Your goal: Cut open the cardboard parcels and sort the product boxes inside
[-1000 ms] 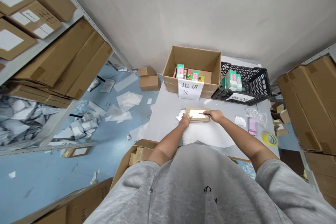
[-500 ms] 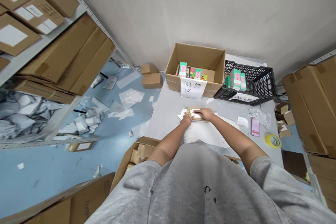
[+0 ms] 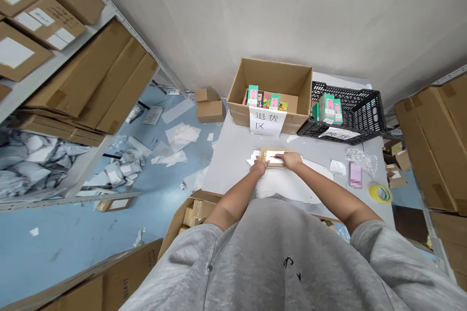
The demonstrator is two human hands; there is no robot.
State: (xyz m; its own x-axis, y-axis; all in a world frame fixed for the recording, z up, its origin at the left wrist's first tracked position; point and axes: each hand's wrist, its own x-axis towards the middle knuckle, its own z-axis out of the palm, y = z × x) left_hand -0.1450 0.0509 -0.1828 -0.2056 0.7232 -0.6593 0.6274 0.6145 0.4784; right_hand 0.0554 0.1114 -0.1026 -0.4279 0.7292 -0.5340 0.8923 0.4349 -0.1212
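A small flat cardboard box [image 3: 269, 152] with a white label and clear tape lies on the table in front of me. My left hand [image 3: 260, 165] grips its near left corner, the thumb on top. In my right hand [image 3: 291, 160] is a slim tool [image 3: 279, 156] with a dark and red part, its tip over the label; too little of it shows to tell a cutter from a pen. Its fingers are closed. Under and beside the box lies white packing sheet [image 3: 282, 184], with paper scraps at its left.
Behind stand a large carton [image 3: 302, 124] with colourful packages and a black crate [image 3: 365, 138] with green-and-pink boxes. To the right lie a tape roll [image 3: 380, 194], a pixelated pink item [image 3: 355, 175] and bubble wrap [image 3: 367, 161]. An open carton [image 3: 184, 204] sits near my left arm.
The slim tool has shifted slightly right along the box with my right hand, and its red part shows less. My left hand stays at the box's left end.
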